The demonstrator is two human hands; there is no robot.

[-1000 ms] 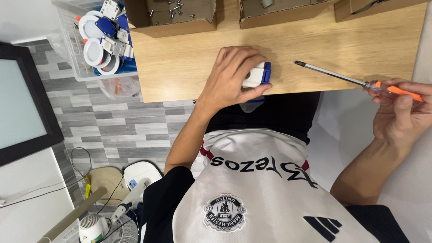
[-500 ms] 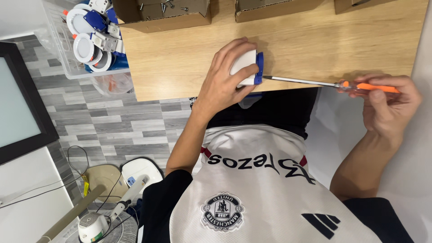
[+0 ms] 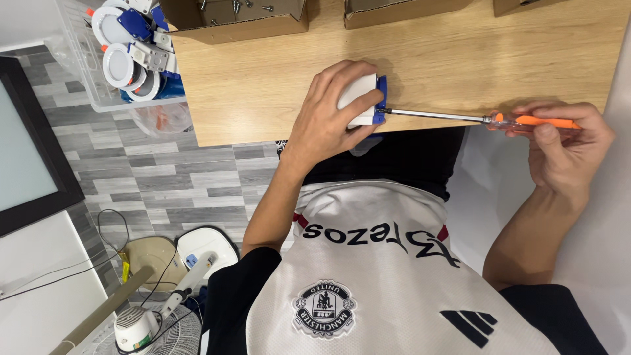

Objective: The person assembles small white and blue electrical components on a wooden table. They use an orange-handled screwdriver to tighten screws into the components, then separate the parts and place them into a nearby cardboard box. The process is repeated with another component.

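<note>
My left hand (image 3: 327, 117) grips a small white box with a blue end piece (image 3: 365, 100) and presses it onto the wooden table (image 3: 263, 85) near its front edge. My right hand (image 3: 564, 148) holds a screwdriver (image 3: 460, 117) with an orange handle and a long metal shaft. It lies level, and its tip touches the blue end of the box. My white shirt (image 3: 388, 276) fills the lower middle of the view.
Cardboard boxes (image 3: 236, 20) holding screws stand along the table's far side. A clear plastic bin (image 3: 125, 59) of round white fittings with blue parts sits at the table's left end. On the grey floor are a fan (image 3: 141, 329), cables and a dark screen (image 3: 26, 151).
My right hand has brought the screwdriver in from the right and lowered it until its tip meets the blue end of the box. My left hand has kept its grip on the box.
</note>
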